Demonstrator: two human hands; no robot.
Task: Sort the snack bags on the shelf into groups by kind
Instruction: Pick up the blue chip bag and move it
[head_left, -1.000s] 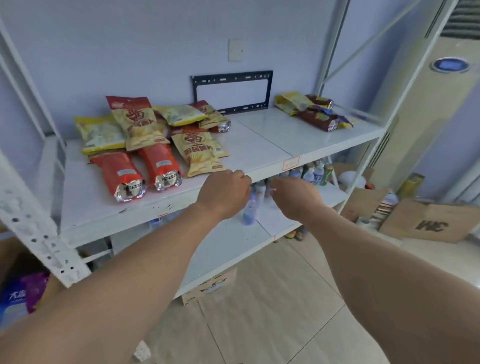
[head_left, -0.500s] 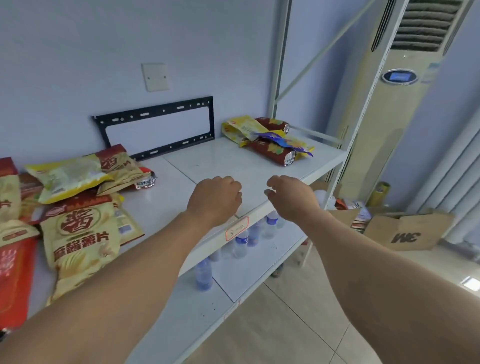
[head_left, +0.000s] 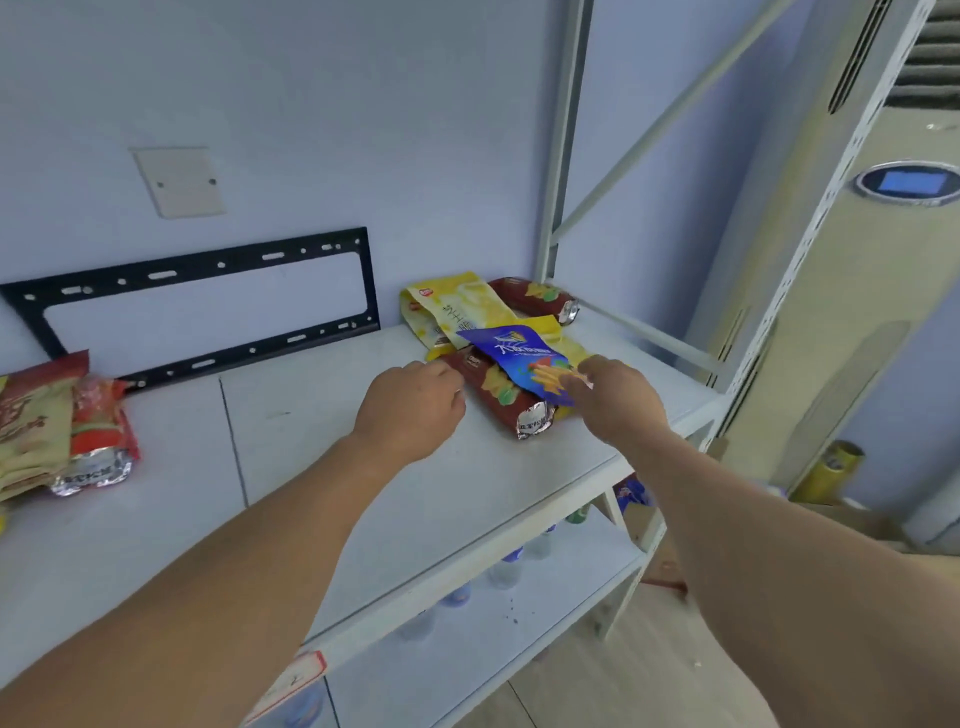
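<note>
Now both hands are reaching over the white shelf (head_left: 363, 467) toward a small heap of snack bags at its back right corner. Four bags are showing in that heap: one blue bag (head_left: 524, 358) lying on top, one yellow bag (head_left: 457, 306) behind it against the wall side, and two dark red bags, the near dark red bag (head_left: 506, 402) stretching toward the front edge with its silver end seal facing out, the far dark red bag (head_left: 540, 296) lying close to the corner post. More yellow is peeking out under the blue bag, and whether that is a further bag cannot be told. The right hand (head_left: 618, 400) is resting on the near end of the blue bag, fingers extended and touching its printed face; a closed grip on it is not showing. The left hand (head_left: 415, 410) is hovering just beside the near dark red bag with its fingers curled under, holding nothing. At the shelf's left edge a second group is lying, cut off by the frame: one tan and red bag (head_left: 31, 415) and one red bag with a silver seal (head_left: 98, 441) are countable. One black metal bracket (head_left: 197, 306) is leaning along the back edge against the wall. Several water bottles (head_left: 506, 566) are standing on the lower shelf, too blurred for counting.
</note>
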